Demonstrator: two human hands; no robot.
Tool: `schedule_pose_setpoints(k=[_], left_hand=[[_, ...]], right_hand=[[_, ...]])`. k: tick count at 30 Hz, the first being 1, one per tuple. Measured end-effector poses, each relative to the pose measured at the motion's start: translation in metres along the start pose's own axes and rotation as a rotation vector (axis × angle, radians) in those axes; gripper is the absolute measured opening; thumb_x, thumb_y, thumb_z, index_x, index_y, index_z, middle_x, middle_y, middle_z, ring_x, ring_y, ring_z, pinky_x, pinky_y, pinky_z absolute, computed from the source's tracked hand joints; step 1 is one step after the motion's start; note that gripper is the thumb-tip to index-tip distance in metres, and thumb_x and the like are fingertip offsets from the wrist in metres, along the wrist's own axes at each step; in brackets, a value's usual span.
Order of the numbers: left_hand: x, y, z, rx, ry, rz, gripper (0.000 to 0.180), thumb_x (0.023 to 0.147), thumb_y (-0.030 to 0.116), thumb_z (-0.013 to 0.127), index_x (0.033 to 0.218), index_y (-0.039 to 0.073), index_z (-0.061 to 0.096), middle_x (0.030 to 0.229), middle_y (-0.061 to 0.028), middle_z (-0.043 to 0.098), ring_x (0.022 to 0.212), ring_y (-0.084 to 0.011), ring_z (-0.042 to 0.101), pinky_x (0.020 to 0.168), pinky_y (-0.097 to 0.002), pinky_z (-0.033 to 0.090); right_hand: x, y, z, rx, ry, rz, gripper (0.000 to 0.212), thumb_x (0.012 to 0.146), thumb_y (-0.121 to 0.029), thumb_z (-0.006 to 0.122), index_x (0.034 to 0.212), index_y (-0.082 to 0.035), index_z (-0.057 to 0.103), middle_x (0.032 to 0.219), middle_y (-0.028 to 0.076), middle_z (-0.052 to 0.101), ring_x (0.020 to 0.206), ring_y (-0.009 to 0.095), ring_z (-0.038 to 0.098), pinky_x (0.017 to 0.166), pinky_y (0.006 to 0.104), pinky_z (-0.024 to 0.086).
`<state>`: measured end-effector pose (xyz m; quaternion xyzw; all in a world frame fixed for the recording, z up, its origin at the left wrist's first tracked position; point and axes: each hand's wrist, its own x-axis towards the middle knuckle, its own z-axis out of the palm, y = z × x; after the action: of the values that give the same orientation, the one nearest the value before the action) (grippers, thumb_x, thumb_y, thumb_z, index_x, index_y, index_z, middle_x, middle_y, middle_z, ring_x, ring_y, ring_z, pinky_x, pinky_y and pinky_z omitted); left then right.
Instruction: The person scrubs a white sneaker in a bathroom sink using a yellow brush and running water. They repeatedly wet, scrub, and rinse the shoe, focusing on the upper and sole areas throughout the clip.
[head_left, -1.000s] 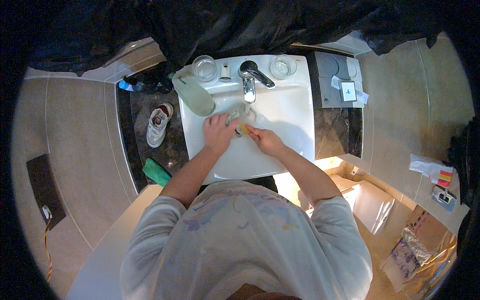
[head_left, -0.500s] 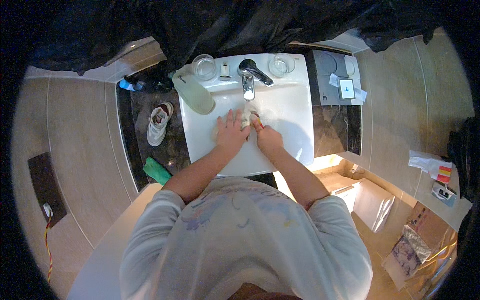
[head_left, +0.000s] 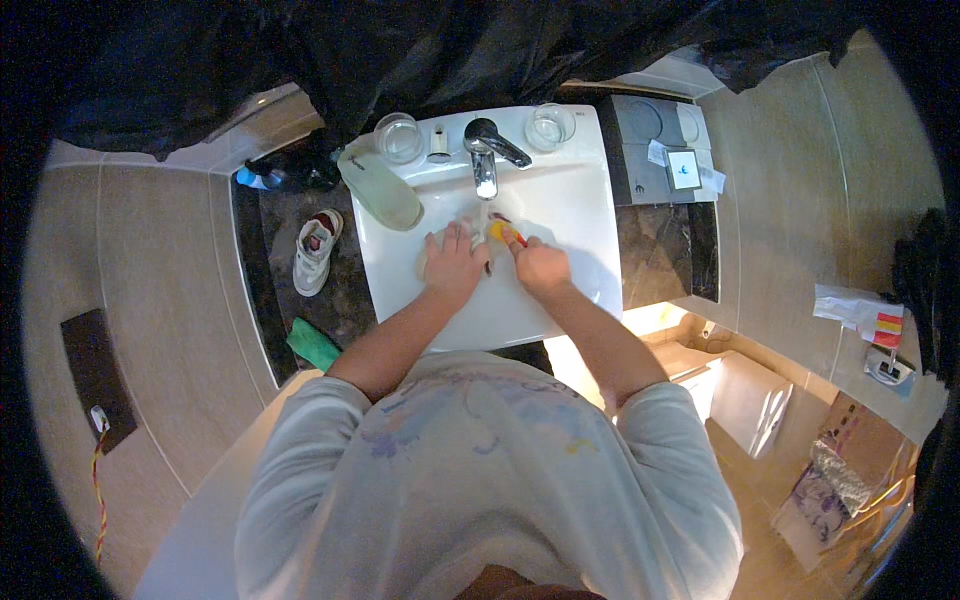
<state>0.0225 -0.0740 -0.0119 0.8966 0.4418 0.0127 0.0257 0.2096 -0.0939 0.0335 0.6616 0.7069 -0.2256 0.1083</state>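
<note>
In the white sink (head_left: 590, 260), below the chrome faucet (head_left: 485, 175), lies a pale shoe (head_left: 466, 224), mostly covered by my hands. My left hand (head_left: 457, 268) lies over it, fingers spread across and pressed down, holding it against the basin. My right hand (head_left: 541, 265) is closed round a yellow and red brush (head_left: 506, 233), index finger stretched along its handle. The brush's far end meets the shoe under the spout; its bristles cannot be made out. A matching white shoe (head_left: 316, 255) stands on the dark counter to the left.
A pale green insole-shaped pad (head_left: 380, 190) rests on the sink's left rim. Two clear glasses (head_left: 399, 138) flank the faucet. A grey box (head_left: 645, 150) sits on the right counter, a green cloth (head_left: 313, 343) at the near left, dark bottles (head_left: 290, 175) at the far left.
My right hand and the brush have shifted slightly, and more of the yellow handle shows. My left hand stays on the shoe. The whole view has moved a little.
</note>
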Motion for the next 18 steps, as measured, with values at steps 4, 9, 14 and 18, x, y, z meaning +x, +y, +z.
schedule_pose_setpoints(k=[4, 9, 14, 18], left_hand=[[0.002, 0.001, 0.006, 0.007, 0.053, -0.031, 0.016, 0.089, 0.024, 0.056, 0.099, 0.014, 0.062, 0.140, -0.0191, 0.051, 0.127, -0.0345, 0.051, 0.096, -0.0689, 0.035], [0.004, 0.001, 0.009, -0.003, -0.073, -0.089, 0.017, 0.089, 0.025, 0.056, 0.101, 0.014, 0.062, 0.142, -0.0157, 0.051, 0.130, -0.0309, 0.049, 0.097, -0.0677, 0.035], [0.002, 0.000, 0.005, -0.004, -0.063, -0.081, 0.018, 0.090, 0.024, 0.055, 0.104, 0.015, 0.060, 0.146, -0.0148, 0.046, 0.132, -0.0306, 0.046, 0.099, -0.0680, 0.034], [0.006, 0.000, 0.007, -0.016, -0.077, -0.111, 0.018, 0.091, 0.024, 0.054, 0.106, 0.015, 0.060, 0.146, -0.0131, 0.047, 0.132, -0.0287, 0.046, 0.100, -0.0669, 0.034]], right_hand=[[0.000, -0.015, 0.044, 0.279, -0.103, 0.151, 0.030, 0.099, -0.018, 0.046, 0.121, -0.009, 0.063, 0.092, 0.023, 0.068, 0.087, 0.040, 0.067, 0.074, 0.0497, 0.055], [-0.002, -0.010, 0.036, 0.711, -0.073, 0.008, 0.027, 0.099, -0.022, 0.046, 0.110, -0.007, 0.064, 0.091, 0.024, 0.068, 0.087, 0.043, 0.065, 0.077, 0.0514, 0.053], [0.006, 0.001, -0.023, 0.207, -0.090, -0.022, 0.035, 0.100, -0.029, 0.044, 0.130, -0.016, 0.057, 0.096, 0.019, 0.070, 0.085, 0.040, 0.068, 0.075, 0.0513, 0.054], [0.009, -0.001, -0.013, 0.031, -0.068, -0.014, 0.042, 0.101, -0.027, 0.041, 0.140, -0.014, 0.048, 0.097, 0.018, 0.070, 0.083, 0.038, 0.069, 0.073, 0.0494, 0.055]])
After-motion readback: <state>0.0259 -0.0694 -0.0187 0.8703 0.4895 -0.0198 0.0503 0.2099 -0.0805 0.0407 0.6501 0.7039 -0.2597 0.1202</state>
